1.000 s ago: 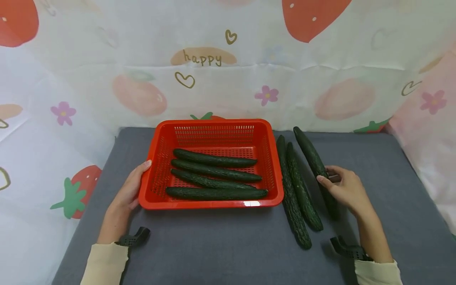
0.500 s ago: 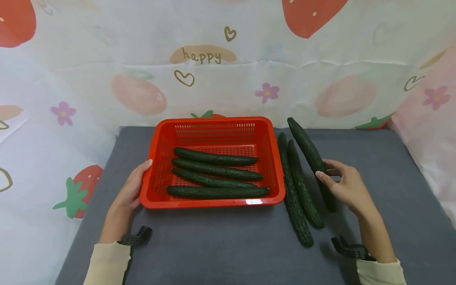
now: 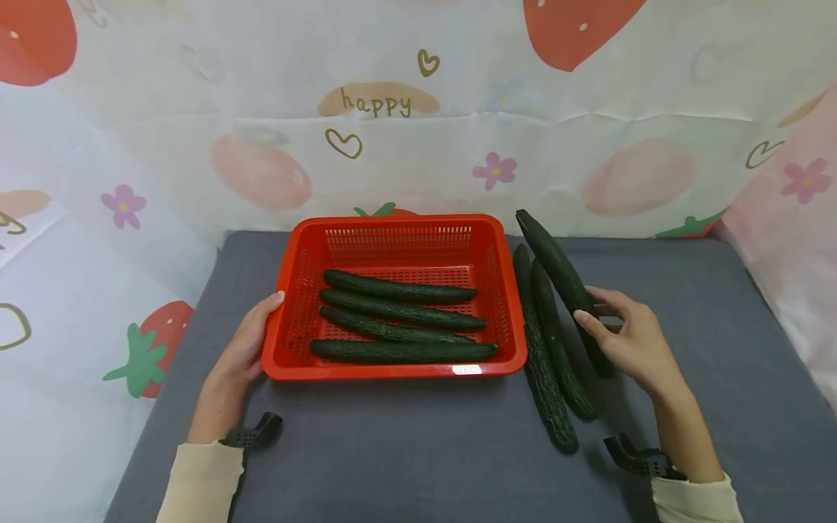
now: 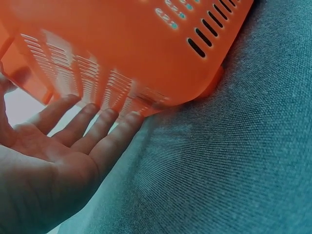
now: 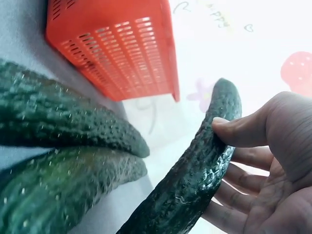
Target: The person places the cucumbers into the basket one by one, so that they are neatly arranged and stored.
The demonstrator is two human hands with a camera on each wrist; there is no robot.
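My right hand [image 3: 628, 338] pinches a long dark green cucumber [image 3: 556, 258] between thumb and fingers, tilted up off the table with its far end toward the basket. The right wrist view shows the thumb on this cucumber's [image 5: 195, 170] near face and the fingers behind. Two more cucumbers [image 3: 546, 363] lie side by side, between the basket and that hand. At the left end of the red plastic basket [image 3: 392, 372], my left hand [image 3: 245, 341] holds the rim, thumb on top. In the left wrist view its fingers [image 4: 100, 129] touch the slotted outer wall. Several cucumbers [image 3: 399, 312] lie crosswise inside the basket.
A grey cloth [image 3: 392, 450] covers the table. Behind it hangs a white curtain [image 3: 405, 167] printed with strawberries, flowers and "happy". A black wrist mount [image 3: 255, 432] is on the left wrist, another black mount [image 3: 644, 461] on the right.
My right hand has raised the cucumber off the table and brought it slightly left and toward the back. The left hand stays at the basket's rim; the basket's cucumbers lie as before.
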